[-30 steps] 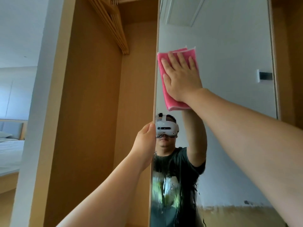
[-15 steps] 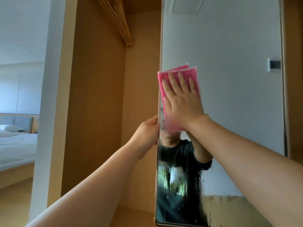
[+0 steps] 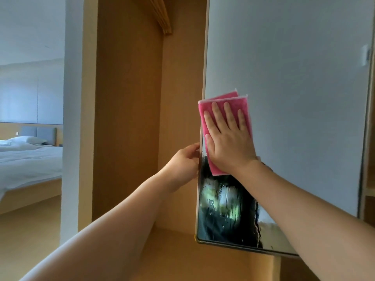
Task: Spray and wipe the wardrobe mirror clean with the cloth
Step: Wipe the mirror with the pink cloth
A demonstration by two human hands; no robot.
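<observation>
Pressing flat, fingers spread: right hand (image 3: 229, 142) on pink cloth (image 3: 224, 110), held against mirror (image 3: 284, 98) near its left edge. Left hand (image 3: 183, 165): fingers curled around that edge, gripping it. Mirror, lower part: wet streaks and droplets. Bed (image 3: 26, 159): background, far left.

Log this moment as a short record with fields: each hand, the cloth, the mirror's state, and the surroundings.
right hand: flat, fingers spread, pressing the pink cloth against the mirror
left hand: gripping the mirror's left edge
cloth: folded, near the mirror's left edge, at mid height
mirror state: streaks and droplets below the cloth; glass above looks clear
surroundings: open wooden wardrobe left of the mirror; bed with white bedding at far left
</observation>
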